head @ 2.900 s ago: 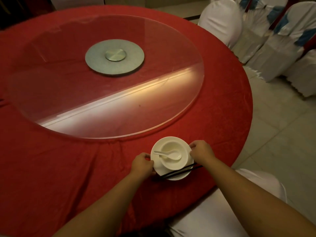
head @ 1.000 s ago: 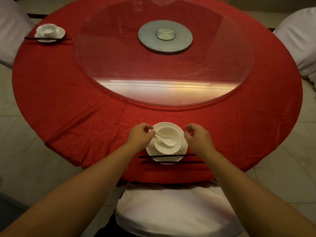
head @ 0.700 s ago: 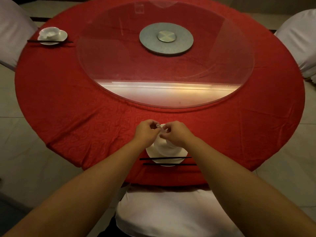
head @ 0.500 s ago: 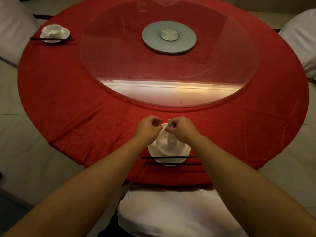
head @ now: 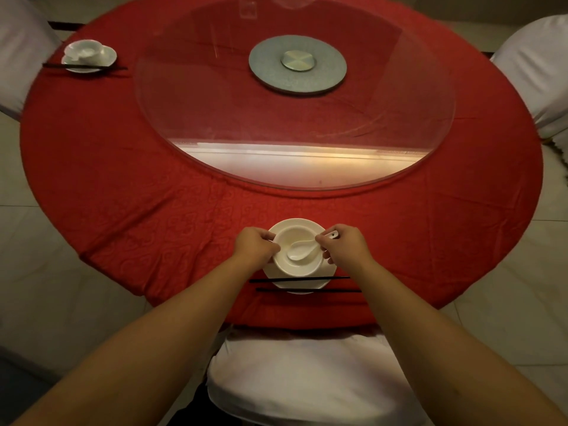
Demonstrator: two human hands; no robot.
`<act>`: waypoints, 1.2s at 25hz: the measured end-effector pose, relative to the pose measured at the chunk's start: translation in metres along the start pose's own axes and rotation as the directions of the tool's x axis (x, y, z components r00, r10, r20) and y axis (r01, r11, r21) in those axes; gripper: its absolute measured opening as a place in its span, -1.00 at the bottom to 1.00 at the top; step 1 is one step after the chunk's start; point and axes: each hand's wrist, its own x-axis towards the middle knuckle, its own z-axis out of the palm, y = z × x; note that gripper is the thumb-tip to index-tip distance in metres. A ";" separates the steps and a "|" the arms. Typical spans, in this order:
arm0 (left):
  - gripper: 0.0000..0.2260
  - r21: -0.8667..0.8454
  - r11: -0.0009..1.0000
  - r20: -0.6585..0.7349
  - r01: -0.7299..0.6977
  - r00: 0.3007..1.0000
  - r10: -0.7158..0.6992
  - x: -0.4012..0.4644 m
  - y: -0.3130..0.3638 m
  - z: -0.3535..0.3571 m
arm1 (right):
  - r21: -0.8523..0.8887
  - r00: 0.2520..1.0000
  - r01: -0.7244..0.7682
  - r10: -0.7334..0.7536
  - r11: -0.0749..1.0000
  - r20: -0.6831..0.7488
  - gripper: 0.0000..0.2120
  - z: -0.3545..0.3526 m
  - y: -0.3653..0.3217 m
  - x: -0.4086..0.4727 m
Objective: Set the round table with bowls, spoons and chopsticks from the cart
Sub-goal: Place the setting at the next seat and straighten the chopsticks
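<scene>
L hand (head: 256,245): fingers curled on bowl (head: 297,256) rim. R hand (head: 345,244): fingers pinched spoon (head: 302,251) handle; scoop lay in bowl. Bowl sat on plate (head: 299,282).

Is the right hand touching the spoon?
Touching. The head view shows the right hand pinching the spoon by its handle, with the scoop lying in the bowl.

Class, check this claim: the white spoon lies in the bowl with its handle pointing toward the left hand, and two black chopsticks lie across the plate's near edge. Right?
Wrong in one respect: the head view shows the spoon's handle pointing toward the right hand, which pinches it. The rest holds.
</scene>
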 end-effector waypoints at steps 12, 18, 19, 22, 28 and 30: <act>-0.80 0.097 0.993 -0.069 -0.060 0.995 0.067 -0.008 -0.016 -0.010 | -0.058 0.988 -0.109 0.102 0.992 -0.116 -0.68 0.001 0.002 -0.016; -0.91 -0.068 0.983 -0.016 0.173 0.985 -0.174 -0.036 -0.063 -0.022 | 0.288 0.873 -0.487 0.456 0.825 0.171 -0.78 -0.022 0.028 -0.085; -0.94 -0.135 0.965 0.038 0.223 0.975 -0.220 -0.041 -0.066 -0.021 | 0.297 0.817 -0.574 0.509 0.763 0.271 -0.81 -0.019 0.035 -0.097; -0.97 -0.260 0.922 0.124 0.287 0.957 -0.262 -0.051 -0.067 -0.016 | 0.376 0.743 -0.670 0.572 0.640 0.348 -0.87 -0.009 0.052 -0.101; -0.91 -0.487 0.791 0.198 0.372 0.928 -0.315 -0.063 -0.059 -0.007 | 0.586 0.768 -0.620 0.554 0.521 0.320 -0.86 -0.005 0.063 -0.068; -0.93 -0.532 0.745 0.225 0.402 0.916 -0.333 -0.066 -0.059 -0.004 | 0.627 0.777 -0.602 0.544 0.495 0.316 -0.87 -0.004 0.063 -0.062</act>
